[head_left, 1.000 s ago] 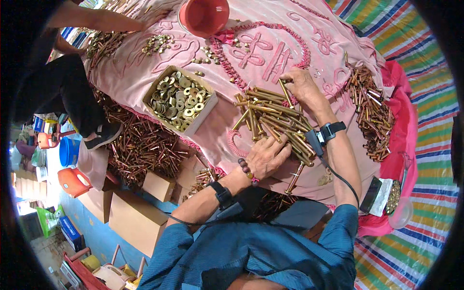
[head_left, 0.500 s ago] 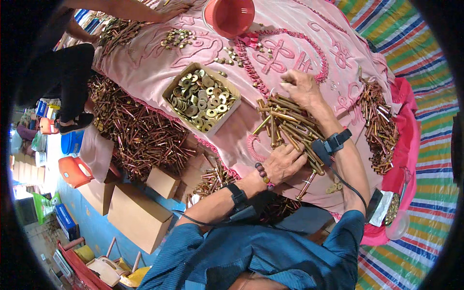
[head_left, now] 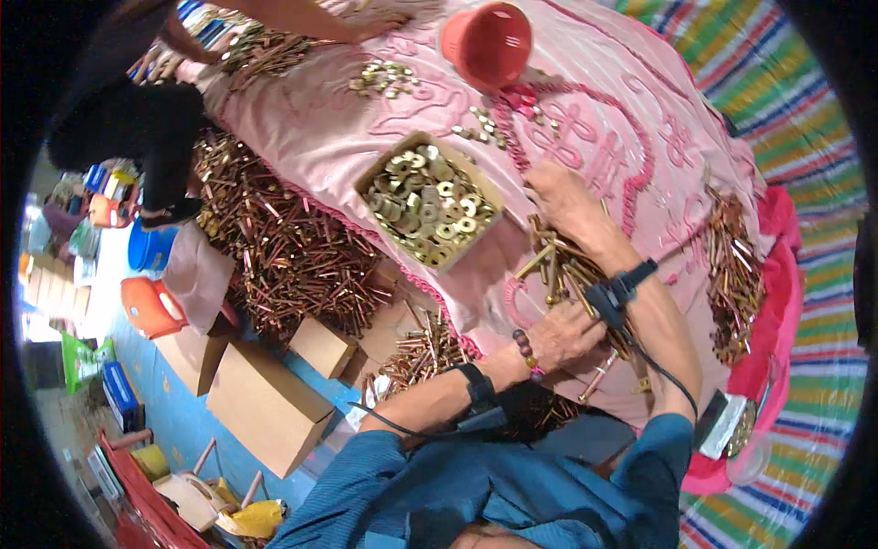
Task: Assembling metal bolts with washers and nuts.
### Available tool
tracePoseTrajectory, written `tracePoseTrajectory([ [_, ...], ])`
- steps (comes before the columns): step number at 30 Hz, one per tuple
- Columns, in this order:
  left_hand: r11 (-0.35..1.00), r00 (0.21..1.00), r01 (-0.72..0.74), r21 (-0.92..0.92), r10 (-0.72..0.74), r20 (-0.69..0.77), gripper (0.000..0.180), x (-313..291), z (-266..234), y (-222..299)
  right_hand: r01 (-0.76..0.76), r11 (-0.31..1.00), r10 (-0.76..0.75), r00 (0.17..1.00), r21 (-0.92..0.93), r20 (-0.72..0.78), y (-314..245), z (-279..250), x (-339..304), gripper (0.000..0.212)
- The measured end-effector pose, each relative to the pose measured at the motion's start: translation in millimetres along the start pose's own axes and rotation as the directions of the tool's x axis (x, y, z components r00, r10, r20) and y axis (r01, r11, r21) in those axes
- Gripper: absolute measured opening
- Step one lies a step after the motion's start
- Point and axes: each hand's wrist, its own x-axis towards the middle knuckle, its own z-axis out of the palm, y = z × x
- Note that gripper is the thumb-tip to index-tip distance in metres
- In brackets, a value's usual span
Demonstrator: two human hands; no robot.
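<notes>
A heap of long brass-coloured bolts lies on the pink cloth in front of me. My left hand is at the near side of this heap, its fingers curled in on a bolt; the fingertips are partly hidden. Beyond the heap, my right hand is closed, thumb and fingers pressed together; whatever they hold is too small to make out. Just left of it stands an open cardboard box full of flat metal washers. A single bolt lies below my left hand.
A red bucket lies tilted at the back, near small loose nuts. More bolts lie at the right, with a large pile at the left. Cardboard boxes stand lower left. Another person's hand rests on the cloth.
The view has shifted, so the scene sits further right and lower. My right hand has moved left, closer to the washer box. My left hand stays by the bolts.
</notes>
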Motion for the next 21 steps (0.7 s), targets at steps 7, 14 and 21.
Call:
tracePoseTrajectory([
  [7, 0.998, 1.0, -0.02, 0.059, 0.021, -0.014, 0.033, 1.6, -6.4, -0.7, -0.395, 0.618, 0.548, 0.837, 0.68, -0.012, -51.1, -45.8, 38.7, 0.041],
  [14, 0.992, 0.994, -0.046, 0.118, 0.057, -0.094, 0.034, 7.1, -8.3, 2.4, -0.412, 0.78, 0.487, 0.872, 0.47, -0.043, -20.3, -64.6, -30.6, 0.032],
  [21, 0.994, 0.993, -0.064, 0.086, 0.072, -0.09, 0.034, 7.0, -1.8, 2.4, -0.603, 0.62, 0.685, 0.728, 0.501, 0.027, -36.4, -71.6, -164.7, 0.02],
])
